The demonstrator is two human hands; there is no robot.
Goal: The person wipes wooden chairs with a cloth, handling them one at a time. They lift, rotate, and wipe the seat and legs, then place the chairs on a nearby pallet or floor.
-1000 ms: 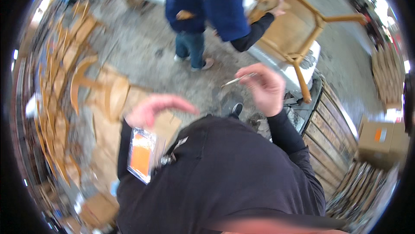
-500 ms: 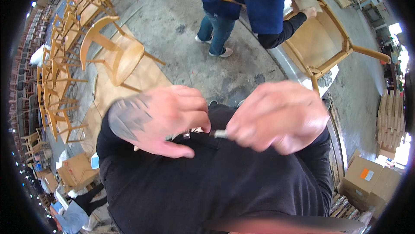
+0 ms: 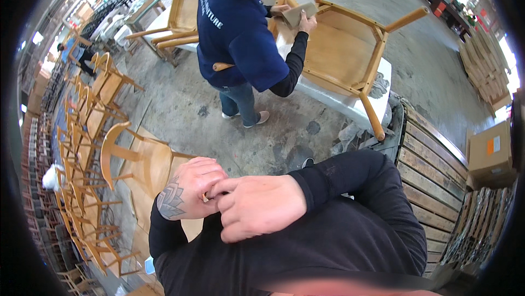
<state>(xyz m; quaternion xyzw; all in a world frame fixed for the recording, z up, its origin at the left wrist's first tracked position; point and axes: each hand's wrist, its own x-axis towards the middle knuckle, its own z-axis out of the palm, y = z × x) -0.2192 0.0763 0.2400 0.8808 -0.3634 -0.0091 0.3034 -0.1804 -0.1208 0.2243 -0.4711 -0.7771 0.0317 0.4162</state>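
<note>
Hands: your left hand and right hand meet, both curled, at your chest.
Small object pinched between them, mostly hidden; kind and axis indeterminate. Both hands equally near.

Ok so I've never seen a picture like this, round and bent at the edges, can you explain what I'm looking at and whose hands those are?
A wide fisheye camera on a person's head looks down, so straight lines bend near the rim. The two hands close to the lens are the wearer's own: the left hand, tattooed on the back, and the right hand meet at the chest; what they hold is hidden. Beyond, another person works on a wooden chair lying on a white table. More chairs stand at left.
</note>
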